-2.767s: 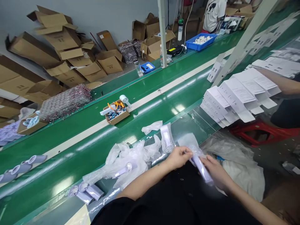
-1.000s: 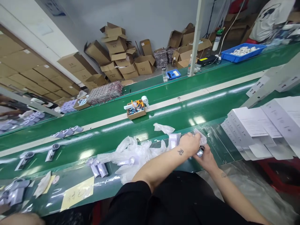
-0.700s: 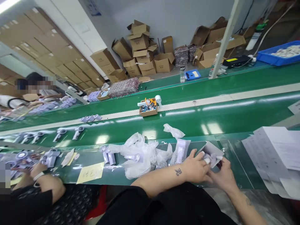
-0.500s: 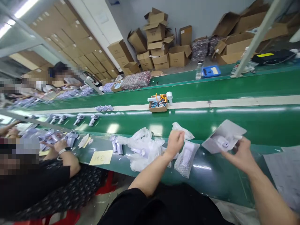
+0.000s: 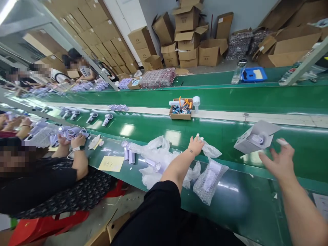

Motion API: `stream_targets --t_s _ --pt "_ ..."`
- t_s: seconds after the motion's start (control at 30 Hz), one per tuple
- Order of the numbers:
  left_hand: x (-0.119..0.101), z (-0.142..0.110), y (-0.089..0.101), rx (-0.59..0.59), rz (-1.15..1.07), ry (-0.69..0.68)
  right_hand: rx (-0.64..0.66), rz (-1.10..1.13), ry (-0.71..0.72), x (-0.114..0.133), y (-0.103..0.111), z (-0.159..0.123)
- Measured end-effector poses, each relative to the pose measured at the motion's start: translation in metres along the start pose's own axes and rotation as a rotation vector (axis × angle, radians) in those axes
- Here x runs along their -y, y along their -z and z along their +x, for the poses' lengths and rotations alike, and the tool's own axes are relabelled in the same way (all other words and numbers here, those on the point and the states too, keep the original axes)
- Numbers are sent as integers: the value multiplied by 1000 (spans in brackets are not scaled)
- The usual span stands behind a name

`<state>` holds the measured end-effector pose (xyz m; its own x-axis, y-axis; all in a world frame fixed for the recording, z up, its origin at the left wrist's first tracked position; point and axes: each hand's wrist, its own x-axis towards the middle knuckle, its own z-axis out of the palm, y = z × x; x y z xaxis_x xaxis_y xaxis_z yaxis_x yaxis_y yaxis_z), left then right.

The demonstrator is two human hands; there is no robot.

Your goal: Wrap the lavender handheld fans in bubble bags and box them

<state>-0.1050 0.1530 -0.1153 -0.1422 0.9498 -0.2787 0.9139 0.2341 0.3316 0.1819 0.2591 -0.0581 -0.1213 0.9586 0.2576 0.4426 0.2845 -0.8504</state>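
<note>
Where white box (image 5: 246,140) gapes, pale item (image 5: 257,139), part-hidden

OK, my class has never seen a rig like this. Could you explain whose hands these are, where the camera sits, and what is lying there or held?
There is no robot: the hands belong to the person wearing the camera. Every picture comes from that one head camera, looking forward and down. The left hand is beside a loose clear bag; whether its fingers touch or grip it is hard to tell. The right hand is open and holds nothing. Near it, an open white box rests on the green belt, a pale item inside. Nearer the body lie a bubble-wrapped lilac item and crumpled plastic. Farther back is a small carton of parts.
</note>
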Motion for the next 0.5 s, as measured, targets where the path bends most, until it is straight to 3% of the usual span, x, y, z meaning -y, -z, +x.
stream_targets --t_s 0.07,0.1,0.2,0.27,0.33,0.43,0.5 --pt "0 -12 13 -24 -123 32 -161 -67 -28 23 -2 -44" --pt "-1 -22 21 -38 -152 52 -120 -33 -105 35 -8 -65" --pt "-7 -65 43 -46 -344 28 251 345 -335 69 -41 -107" --pt "-10 -101 53 -5 -699 -21 464 620 -522 87 -65 -115" --pt "-8 -139 60 -37 -1120 15 577 788 -705 100 -84 -113" --pt "5 -190 63 -249 -1584 162 562 888 -825 118 -104 -111" --pt "17 -222 60 -318 -1787 142 545 880 -833 135 -114 -119"
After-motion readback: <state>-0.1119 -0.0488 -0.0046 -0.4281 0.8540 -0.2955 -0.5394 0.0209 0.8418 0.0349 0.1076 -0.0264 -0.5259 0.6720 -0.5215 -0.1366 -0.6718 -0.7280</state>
